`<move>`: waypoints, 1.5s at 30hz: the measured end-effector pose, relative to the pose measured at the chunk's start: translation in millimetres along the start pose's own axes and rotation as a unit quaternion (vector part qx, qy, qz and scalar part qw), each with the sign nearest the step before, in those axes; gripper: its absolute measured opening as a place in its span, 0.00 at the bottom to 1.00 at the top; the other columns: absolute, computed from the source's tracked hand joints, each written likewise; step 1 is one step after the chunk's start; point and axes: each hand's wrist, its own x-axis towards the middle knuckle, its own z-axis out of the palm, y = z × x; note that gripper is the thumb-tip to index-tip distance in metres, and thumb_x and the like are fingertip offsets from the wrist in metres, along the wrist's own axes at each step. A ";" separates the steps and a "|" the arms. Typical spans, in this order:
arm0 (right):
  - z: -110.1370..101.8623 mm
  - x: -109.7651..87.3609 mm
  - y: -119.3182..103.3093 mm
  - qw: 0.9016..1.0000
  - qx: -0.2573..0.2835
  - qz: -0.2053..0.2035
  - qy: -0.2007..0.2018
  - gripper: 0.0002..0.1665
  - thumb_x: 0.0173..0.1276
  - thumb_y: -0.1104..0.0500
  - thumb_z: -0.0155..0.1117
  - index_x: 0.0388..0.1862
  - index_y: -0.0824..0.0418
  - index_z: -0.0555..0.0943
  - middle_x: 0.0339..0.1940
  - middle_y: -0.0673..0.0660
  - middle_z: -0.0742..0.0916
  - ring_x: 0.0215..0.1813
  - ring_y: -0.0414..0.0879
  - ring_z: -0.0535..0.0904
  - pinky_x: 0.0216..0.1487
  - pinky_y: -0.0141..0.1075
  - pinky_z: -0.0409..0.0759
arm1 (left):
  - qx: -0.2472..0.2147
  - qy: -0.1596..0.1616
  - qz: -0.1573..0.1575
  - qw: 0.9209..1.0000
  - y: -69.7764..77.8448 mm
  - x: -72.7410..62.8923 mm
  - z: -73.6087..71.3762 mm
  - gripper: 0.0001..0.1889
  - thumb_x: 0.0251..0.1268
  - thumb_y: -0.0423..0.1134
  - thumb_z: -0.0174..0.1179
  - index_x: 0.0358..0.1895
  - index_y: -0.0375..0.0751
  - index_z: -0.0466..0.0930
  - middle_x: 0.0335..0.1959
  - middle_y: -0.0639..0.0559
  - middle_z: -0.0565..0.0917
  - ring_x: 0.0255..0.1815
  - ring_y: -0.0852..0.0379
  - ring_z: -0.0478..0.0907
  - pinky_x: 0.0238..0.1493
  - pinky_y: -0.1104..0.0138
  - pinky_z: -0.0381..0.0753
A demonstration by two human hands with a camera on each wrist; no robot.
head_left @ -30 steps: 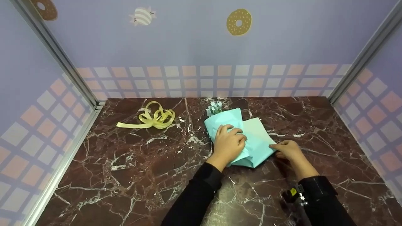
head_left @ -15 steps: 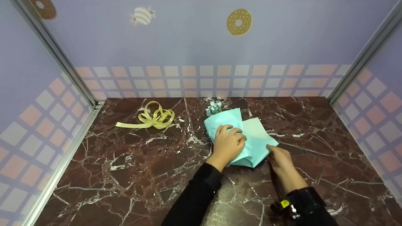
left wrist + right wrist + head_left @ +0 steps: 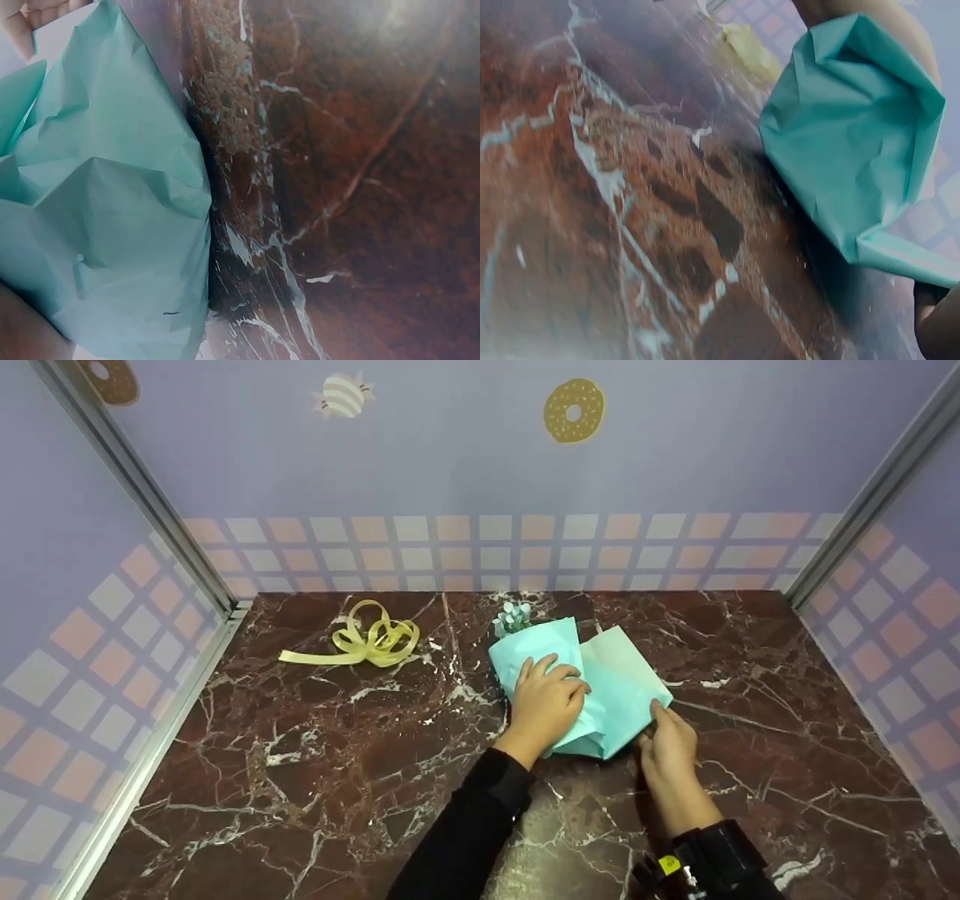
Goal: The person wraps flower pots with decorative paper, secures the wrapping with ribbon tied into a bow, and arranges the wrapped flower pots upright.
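A sheet of light turquoise wrapping paper [image 3: 622,697] with a pale inner side is folded round a small bunch of whitish-blue flowers [image 3: 513,617], whose tops stick out at the far left of the paper. Lying over the folded part, my left hand [image 3: 544,705] holds it down with bent fingers. My right hand [image 3: 671,742] pinches the paper's right edge, thumb on top and the other fingers mostly hidden beneath. The left wrist view shows the creased paper [image 3: 127,225] close up. In the right wrist view the bottom folds of the paper [image 3: 847,135] bulge above the table.
A looped yellow ribbon [image 3: 367,641] lies on the left of the dark red marbled table [image 3: 337,780], its tail pointing left. Patterned purple panels [image 3: 450,465] enclose the back and both sides.
My right hand has shifted its hold along the paper's right edge, its wrist swinging left. The pale right flap has risen slightly and moved outward. My left hand stays in place.
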 end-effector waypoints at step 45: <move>33.9 -38.4 19.9 0.945 -0.188 -0.245 -0.106 0.17 0.75 0.66 0.54 0.58 0.71 0.79 0.56 0.65 0.82 0.55 0.46 0.80 0.53 0.30 0.78 | -0.016 -0.036 -0.079 0.996 6.3 4.6 0.2 0.29 0.72 0.50 0.52 0.73 0.51 0.63 0.67 0.57 0.72 0.76 0.55 0.53 0.75 0.47 0.34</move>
